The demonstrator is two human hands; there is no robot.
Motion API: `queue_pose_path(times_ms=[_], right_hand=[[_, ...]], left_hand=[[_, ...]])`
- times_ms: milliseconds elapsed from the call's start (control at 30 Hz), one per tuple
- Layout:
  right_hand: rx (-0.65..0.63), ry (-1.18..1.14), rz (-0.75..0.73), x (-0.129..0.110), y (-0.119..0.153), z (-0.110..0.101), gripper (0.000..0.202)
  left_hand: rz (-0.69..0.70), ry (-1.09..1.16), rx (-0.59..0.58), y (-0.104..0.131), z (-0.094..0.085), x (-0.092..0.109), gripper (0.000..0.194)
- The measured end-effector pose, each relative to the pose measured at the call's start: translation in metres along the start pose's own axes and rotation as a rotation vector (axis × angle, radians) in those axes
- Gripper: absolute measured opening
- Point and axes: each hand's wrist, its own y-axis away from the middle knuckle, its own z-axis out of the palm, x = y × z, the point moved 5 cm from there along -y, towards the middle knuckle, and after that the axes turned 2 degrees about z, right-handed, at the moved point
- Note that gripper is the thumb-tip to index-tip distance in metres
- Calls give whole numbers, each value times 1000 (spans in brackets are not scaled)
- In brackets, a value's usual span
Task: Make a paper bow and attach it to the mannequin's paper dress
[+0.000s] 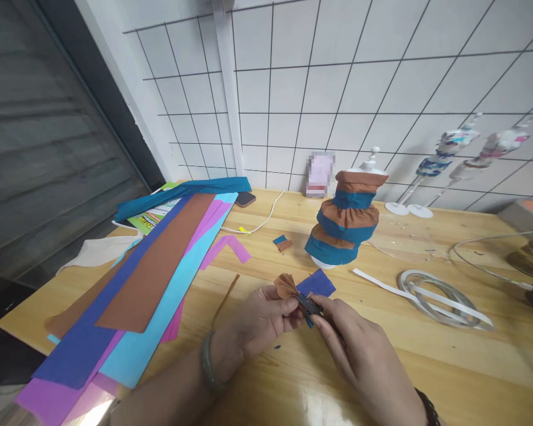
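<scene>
Low over the table, my left hand (273, 310) pinches a fan-shaped, gathered piece of brown crepe paper (285, 285). My right hand (359, 343) is closed on a small dark tool (310, 305), pressed against the gathered end of the paper. The tool's exact kind is hard to make out. A bit of dark blue paper shows beneath it, between the hands. Just behind lies a flat blue paper piece (318, 283). Farther back stands a small dress form (349, 219) wrapped in brown and teal crepe paper bands.
Long crepe paper strips (160, 266) in several colours cover the table's left side. A phone (320, 174) leans on the tiled wall. On the right lie a coiled clear band (444, 299) and two slim white stands (420, 210) holding decorated forms. Small paper scraps (283, 243) are scattered about.
</scene>
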Motion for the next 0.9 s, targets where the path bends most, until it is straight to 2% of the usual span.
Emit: queue_pose_path(times_ms=[167, 400, 600, 767, 900], right_hand=[[18, -27, 11, -1, -1, -1, 21], [58, -85, 17, -3, -3, -5, 20], [41, -133, 43, -1, 0, -3, 19], [6, -191, 229, 12, 2, -2, 25], [-32, -187, 362, 31, -1, -6, 31]], left_hand=[[-9, 14, 12, -1, 2, -1, 13], [-25, 17, -23, 1, 6, 0, 12], [-20, 5, -60, 2, 7, 0, 8], [2, 0, -26, 1, 6, 2, 14], [10, 8, -24, 1, 9, 7, 12]])
